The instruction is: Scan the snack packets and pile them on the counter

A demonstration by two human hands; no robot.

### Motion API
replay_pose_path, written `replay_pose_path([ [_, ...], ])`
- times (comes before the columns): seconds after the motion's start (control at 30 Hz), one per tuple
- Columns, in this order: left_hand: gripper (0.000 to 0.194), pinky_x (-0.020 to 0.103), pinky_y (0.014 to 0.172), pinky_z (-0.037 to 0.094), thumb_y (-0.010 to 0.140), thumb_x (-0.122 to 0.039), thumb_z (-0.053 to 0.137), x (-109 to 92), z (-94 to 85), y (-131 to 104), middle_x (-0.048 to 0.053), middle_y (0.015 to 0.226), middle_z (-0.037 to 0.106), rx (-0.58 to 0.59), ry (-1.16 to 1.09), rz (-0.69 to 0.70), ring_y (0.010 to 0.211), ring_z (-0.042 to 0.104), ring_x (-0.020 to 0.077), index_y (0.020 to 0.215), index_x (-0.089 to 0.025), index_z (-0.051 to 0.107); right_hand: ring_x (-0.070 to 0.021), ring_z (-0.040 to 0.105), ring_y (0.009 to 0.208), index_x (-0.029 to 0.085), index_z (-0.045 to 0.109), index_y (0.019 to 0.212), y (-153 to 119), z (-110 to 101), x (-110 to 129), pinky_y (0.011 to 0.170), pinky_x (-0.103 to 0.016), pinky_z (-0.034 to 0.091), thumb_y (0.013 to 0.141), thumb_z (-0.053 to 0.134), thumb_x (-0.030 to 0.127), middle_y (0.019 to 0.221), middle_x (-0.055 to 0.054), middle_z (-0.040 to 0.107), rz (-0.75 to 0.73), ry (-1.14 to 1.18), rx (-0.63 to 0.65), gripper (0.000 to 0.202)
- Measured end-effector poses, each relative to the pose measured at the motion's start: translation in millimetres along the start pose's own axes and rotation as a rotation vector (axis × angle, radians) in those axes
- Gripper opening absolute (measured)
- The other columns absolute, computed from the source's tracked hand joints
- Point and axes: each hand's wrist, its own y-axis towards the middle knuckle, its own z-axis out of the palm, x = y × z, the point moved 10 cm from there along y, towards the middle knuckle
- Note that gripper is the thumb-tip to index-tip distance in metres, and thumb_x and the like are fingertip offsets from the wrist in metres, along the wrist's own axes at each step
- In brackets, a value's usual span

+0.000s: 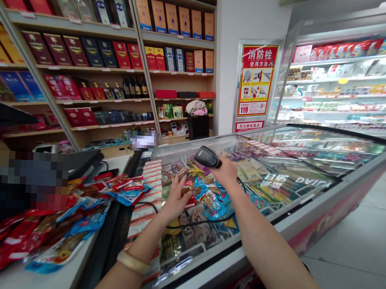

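My right hand point(226, 172) is wrapped round the handle of a black barcode scanner point(205, 157), whose head points to the left over the freezer's glass top. My left hand point(175, 199) is just left of it, fingers apart, beside a small red snack packet point(191, 200); whether they touch I cannot tell. Several blue snack packets point(213, 200) lie on the glass between and below my hands. A black cable point(204, 223) loops across the glass under my wrists.
A chest freezer point(286, 224) with a glass top fills the middle. Red and blue snack packets point(87, 210) are heaped on the white counter point(74, 263) at left. Shelves of boxes point(107, 69) stand behind, and a lit display fridge point(343, 84) is at right.
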Motion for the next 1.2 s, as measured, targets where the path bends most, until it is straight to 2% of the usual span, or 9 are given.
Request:
replay_pose_path([
  [0.1,0.05,0.05,0.116,0.031,0.08,-0.031,0.057,-16.5,-37.3,0.9,0.014,0.144,0.053,-0.194,0.273,0.139,0.138,0.043,0.0306,0.128,-0.021,0.063,-0.0259,0.07,0.098,0.027,0.076,0.099,-0.6,1.9,3.5,0.078,-0.029,0.044,0.076,0.07,0.039,0.099,-0.005,0.077,-0.009,-0.019,0.028,0.026],
  [0.17,0.045,0.048,0.111,0.037,0.081,-0.029,0.053,-23.0,-70.8,-2.2,0.015,0.132,0.06,-0.358,0.441,0.127,0.127,0.052,0.0301,0.122,-0.018,0.066,-0.0256,0.069,0.098,0.026,0.076,0.099,-0.7,3.3,3.7,0.078,-0.029,0.043,0.077,0.069,0.039,0.099,-0.005,0.077,-0.005,-0.029,0.043,0.026],
  [0.3,0.046,0.056,0.108,0.035,0.084,-0.032,0.05,-24.3,-135.0,-15.7,0.019,0.132,0.058,-0.601,0.736,-0.069,0.127,0.051,0.0361,0.126,-0.015,0.064,-0.0251,0.069,0.099,0.026,0.075,0.096,-1.3,6.8,3.4,0.078,-0.029,0.043,0.078,0.068,0.039,0.099,-0.005,0.077,-0.002,-0.042,0.062,0.024],
  [0.4,0.05,0.06,0.111,0.029,0.086,-0.035,0.048,-15.9,-164.2,-22.2,0.024,0.139,0.054,-0.643,0.846,-0.215,0.135,0.043,0.0396,0.128,-0.011,0.061,-0.0245,0.068,0.099,0.026,0.075,0.098,-2.1,9.9,4.7,0.079,-0.029,0.042,0.077,0.069,0.037,0.101,-0.005,0.076,-0.009,-0.034,0.076,0.024],
  [0.5,0.048,0.062,0.111,0.025,0.085,-0.033,0.048,3.2,-175.4,-19.9,0.026,0.139,0.055,-0.563,0.878,-0.351,0.138,0.039,0.0416,0.125,-0.012,0.063,-0.0242,0.068,0.099,0.026,0.075,0.1,-2.8,13.0,5.9,0.08,-0.029,0.042,0.077,0.069,0.038,0.101,-0.005,0.076,-0.014,-0.042,0.097,0.027],
  [0.6,0.042,0.064,0.108,0.027,0.081,-0.03,0.052,20.7,-181.2,-17.3,0.024,0.13,0.063,-0.509,0.884,-0.451,0.13,0.048,0.0428,0.118,-0.014,0.065,-0.0242,0.068,0.098,0.027,0.075,0.102,-3.4,15.0,6.9,0.079,-0.029,0.041,0.077,0.07,0.039,0.1,-0.005,0.076,-0.017,-0.057,0.119,0.028],
  [0.83,0.011,0.068,0.097,0.032,0.068,-0.029,0.063,34.5,-198.5,-19.2,0.009,0.077,0.067,-0.629,0.692,-0.381,0.108,0.058,0.0432,0.07,-0.02,0.055,-0.025,0.068,0.101,0.026,0.074,0.099,-4.7,15.8,8.7,0.08,-0.029,0.04,0.076,0.07,0.037,0.102,-0.006,0.076,-0.02,-0.055,0.128,0.025],
  [1.03,0.029,0.069,0.094,0.031,0.064,-0.024,0.063,33.9,-207.2,-25.5,0.008,0.047,0.049,-0.693,0.7,-0.336,0.094,0.063,0.0423,0.043,-0.021,0.043,-0.0247,0.068,0.098,0.025,0.073,0.093,-6.0,18.5,10.5,0.078,-0.029,0.039,0.075,0.07,0.036,0.098,-0.005,0.076,-0.035,-0.07,0.133,0.022],
  [1.2,0.028,0.062,0.086,0.04,0.073,-0.023,0.053,34.7,-208.2,-25.9,0.015,0.055,0.058,-0.604,0.788,-0.452,0.084,0.066,0.0412,0.046,-0.02,0.047,-0.025,0.068,0.099,0.024,0.072,0.091,-6.8,19.2,12.6,0.077,-0.029,0.039,0.075,0.07,0.036,0.099,-0.005,0.076,-0.047,-0.073,0.139,0.021],
])
